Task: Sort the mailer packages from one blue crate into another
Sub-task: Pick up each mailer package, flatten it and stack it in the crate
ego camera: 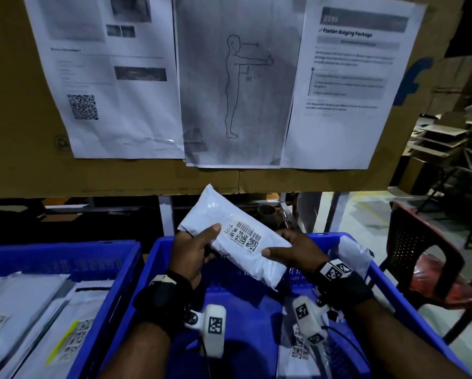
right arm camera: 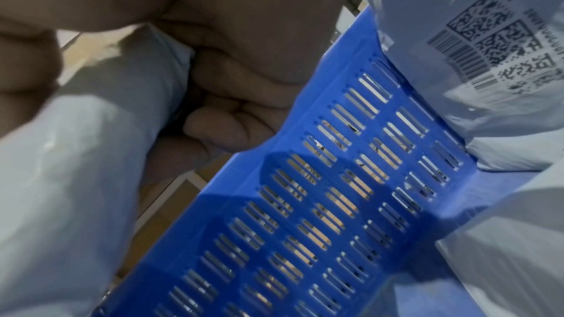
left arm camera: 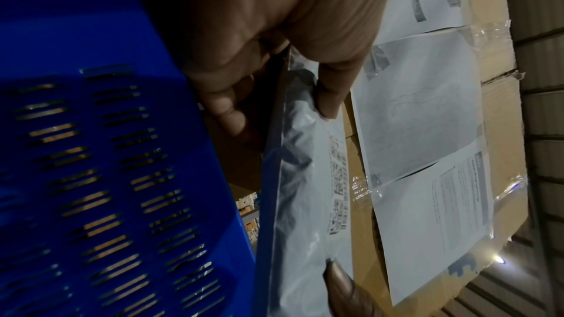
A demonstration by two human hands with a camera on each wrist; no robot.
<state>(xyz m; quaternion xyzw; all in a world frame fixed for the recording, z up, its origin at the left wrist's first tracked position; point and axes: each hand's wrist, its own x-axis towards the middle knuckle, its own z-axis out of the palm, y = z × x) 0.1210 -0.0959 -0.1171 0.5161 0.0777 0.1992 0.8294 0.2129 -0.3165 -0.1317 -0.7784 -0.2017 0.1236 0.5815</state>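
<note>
Well, mailers in left crate; chair rt

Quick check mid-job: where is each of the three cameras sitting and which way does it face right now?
Head: on the head, facing forward and down at the white mailer, held by the left hand and right hand above the blue crate.
Left wrist: along the left hand at the mailer and taped papers.
Right wrist: along the right hand at the crate wall.
Shared: mailer and crate.

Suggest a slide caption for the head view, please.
Both hands, left and right, hold a white mailer above a blue crate.
</note>
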